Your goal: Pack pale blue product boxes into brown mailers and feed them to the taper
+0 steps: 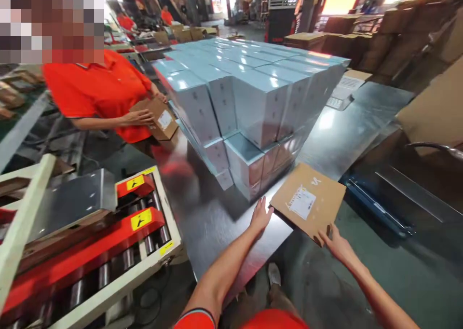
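Note:
A flat brown cardboard box (307,202), with a white label and handwriting on top, is in front of me at the metal table's near edge, partly beyond it. My right hand (338,244) grips its near corner, fingers curled at the edge. At the box's left corner is my left hand (261,215), fingers stretched out over the table; whether it touches the cardboard I cannot tell. Just behind the box rises a large stack of shiny pale-blue boxes (249,92), with a stepped gap at its near corner.
The metal table (213,227) carries the stack. Left of it is a roller conveyor (133,244) with red guides and a grey-topped box (68,198). Across the table a co-worker (97,88) in orange holds another cardboard box (159,119). A dark blue case (378,206) is at right.

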### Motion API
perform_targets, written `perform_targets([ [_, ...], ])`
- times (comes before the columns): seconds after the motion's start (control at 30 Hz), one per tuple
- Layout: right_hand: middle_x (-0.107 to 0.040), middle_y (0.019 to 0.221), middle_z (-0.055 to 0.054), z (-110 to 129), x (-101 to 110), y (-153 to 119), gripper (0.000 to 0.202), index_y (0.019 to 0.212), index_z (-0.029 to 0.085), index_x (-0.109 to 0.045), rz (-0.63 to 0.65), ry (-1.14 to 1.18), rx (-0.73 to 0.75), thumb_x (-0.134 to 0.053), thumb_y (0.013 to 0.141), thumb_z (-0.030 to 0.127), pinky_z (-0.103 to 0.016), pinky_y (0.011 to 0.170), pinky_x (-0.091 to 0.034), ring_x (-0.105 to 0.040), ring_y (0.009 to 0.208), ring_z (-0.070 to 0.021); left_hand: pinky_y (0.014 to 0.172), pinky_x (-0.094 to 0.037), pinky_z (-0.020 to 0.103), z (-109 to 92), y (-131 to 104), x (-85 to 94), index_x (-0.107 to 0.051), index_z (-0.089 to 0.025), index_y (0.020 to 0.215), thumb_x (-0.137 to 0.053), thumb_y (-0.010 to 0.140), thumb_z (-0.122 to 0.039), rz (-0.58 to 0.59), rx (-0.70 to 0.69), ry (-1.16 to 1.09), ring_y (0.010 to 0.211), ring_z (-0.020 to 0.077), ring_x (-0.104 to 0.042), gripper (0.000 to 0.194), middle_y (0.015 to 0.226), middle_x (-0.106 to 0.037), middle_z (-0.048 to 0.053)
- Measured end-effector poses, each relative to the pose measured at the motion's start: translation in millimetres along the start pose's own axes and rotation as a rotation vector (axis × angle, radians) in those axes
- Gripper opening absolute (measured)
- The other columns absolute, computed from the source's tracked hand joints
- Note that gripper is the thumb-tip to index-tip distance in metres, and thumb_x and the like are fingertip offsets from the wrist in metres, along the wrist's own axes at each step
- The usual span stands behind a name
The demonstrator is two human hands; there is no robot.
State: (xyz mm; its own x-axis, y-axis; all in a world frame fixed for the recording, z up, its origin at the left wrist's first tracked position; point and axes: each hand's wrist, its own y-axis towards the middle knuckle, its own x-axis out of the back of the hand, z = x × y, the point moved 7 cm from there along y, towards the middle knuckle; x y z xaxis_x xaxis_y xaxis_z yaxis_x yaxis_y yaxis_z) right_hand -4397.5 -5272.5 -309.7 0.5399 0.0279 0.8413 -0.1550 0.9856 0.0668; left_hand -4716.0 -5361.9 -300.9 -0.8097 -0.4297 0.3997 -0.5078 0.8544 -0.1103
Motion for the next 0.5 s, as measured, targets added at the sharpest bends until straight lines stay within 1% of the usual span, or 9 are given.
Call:
perform_targets([
  [0.07, -0.074, 0.104, -0.019, -2.0, -16.5, -23.4, 0.071, 0.133, 0.016, -0.055, 0.143, 0.025, -0.04, -0.048, 0.083, 0.066, -0.048, 0.079, -0.057, -0.074, 0.09, -0.0354, 0.12, -0.023, 0.049, -15.2, 19.8, -23.3, -0.062, -0.01, 0.121, -0.068, 0.077, -0.027, -0.022, 0.027, 0.002, 0.144, 0.037, -0.038, 0.047, 0.153, -0.043, 0.025],
  [0.1, -0.074, 0.107, -0.02, 1.5, -23.1, -33.9, 0.073, 0.138, 0.015, -0.051, 0.223, 0.04, -0.054, -0.044, 0.086, 0.066, -0.046, 0.081, -0.057, -0.074, 0.095, -0.0348, 0.12, -0.024, 0.05, -22.2, 22.6, -28.6, -0.062, -0.01, 0.117, -0.068, 0.077, -0.027, -0.043, 0.033, -0.004, 0.143, 0.0375, -0.038, 0.044, 0.152, -0.044, 0.026],
  [0.17, -0.074, 0.108, -0.02, 14.5, -25.1, -45.9, 0.077, 0.145, 0.015, -0.045, 0.375, 0.057, -0.047, -0.04, 0.088, 0.067, -0.048, 0.084, -0.056, -0.073, 0.099, -0.0357, 0.118, -0.028, 0.048, -35.5, 14.0, -23.7, -0.059, -0.013, 0.116, -0.065, 0.079, -0.028, -0.104, 0.024, -0.036, 0.14, 0.0343, -0.043, 0.04, 0.149, -0.048, 0.023],
  [0.23, -0.075, 0.104, -0.019, 31.1, -3.6, -37.4, 0.08, 0.146, 0.018, -0.045, 0.397, 0.055, -0.016, -0.042, 0.087, 0.072, -0.052, 0.085, -0.055, -0.072, 0.098, -0.0384, 0.111, -0.039, 0.045, -47.1, -12.1, -0.5, -0.057, -0.016, 0.115, -0.059, 0.083, -0.032, -0.167, 0.001, -0.072, 0.129, 0.03, -0.055, 0.036, 0.138, -0.059, 0.018],
  [0.3, -0.07, 0.119, -0.021, 53.7, 38.7, -8.0, 0.085, 0.148, 0.02, -0.043, 0.236, 0.121, 0.026, -0.046, 0.084, 0.075, -0.056, 0.092, -0.051, -0.068, 0.109, -0.0406, 0.099, -0.049, 0.042, -57.7, -51.6, 33.3, -0.057, -0.02, 0.106, -0.056, 0.084, -0.04, -0.195, -0.044, -0.151, 0.112, 0.0278, -0.065, 0.03, 0.121, -0.069, 0.012],
  [0.37, -0.055, 0.143, -0.02, 87.8, 80.1, 25.1, 0.088, 0.152, 0.02, -0.035, 0.054, 0.334, 0.112, -0.047, 0.084, 0.075, -0.056, 0.104, -0.045, -0.058, 0.126, -0.0386, 0.093, -0.053, 0.041, -67.3, -97.8, 68.4, -0.057, -0.023, 0.092, -0.062, 0.079, -0.045, -0.176, -0.129, -0.352, 0.104, 0.028, -0.068, 0.026, 0.111, -0.073, 0.009],
  [0.4, -0.049, 0.149, -0.018, 110.5, 92.4, 37.3, 0.088, 0.152, 0.021, -0.034, 0.03, 0.475, 0.184, -0.048, 0.084, 0.074, -0.054, 0.109, -0.042, -0.053, 0.131, -0.0362, 0.093, -0.053, 0.042, -70.5, -120.8, 84.5, -0.058, -0.023, 0.087, -0.066, 0.076, -0.046, -0.161, -0.168, -0.452, 0.104, 0.0289, -0.069, 0.026, 0.11, -0.074, 0.008],
  [0.43, -0.048, 0.15, -0.016, 136.2, 97.6, 44.3, 0.086, 0.15, 0.021, -0.035, 0.055, 0.608, 0.263, -0.05, 0.084, 0.073, -0.052, 0.111, -0.04, -0.051, 0.133, -0.0335, 0.094, -0.052, 0.042, -71.7, -142.3, 99.4, -0.06, -0.023, 0.084, -0.068, 0.074, -0.048, -0.157, -0.198, -0.527, 0.105, 0.0303, -0.068, 0.028, 0.11, -0.075, 0.008],
  [0.5, -0.053, 0.144, -0.013, 188.3, 91.5, 38.7, 0.08, 0.145, 0.023, -0.042, 0.16, 0.773, 0.4, -0.058, 0.082, 0.069, -0.049, 0.114, -0.039, -0.05, 0.134, -0.0297, 0.098, -0.051, 0.045, -64.7, -176.4, 126.4, -0.066, -0.022, 0.084, -0.067, 0.074, -0.055, -0.227, -0.183, -0.577, 0.108, 0.0333, -0.067, 0.034, 0.108, -0.076, 0.01],
])
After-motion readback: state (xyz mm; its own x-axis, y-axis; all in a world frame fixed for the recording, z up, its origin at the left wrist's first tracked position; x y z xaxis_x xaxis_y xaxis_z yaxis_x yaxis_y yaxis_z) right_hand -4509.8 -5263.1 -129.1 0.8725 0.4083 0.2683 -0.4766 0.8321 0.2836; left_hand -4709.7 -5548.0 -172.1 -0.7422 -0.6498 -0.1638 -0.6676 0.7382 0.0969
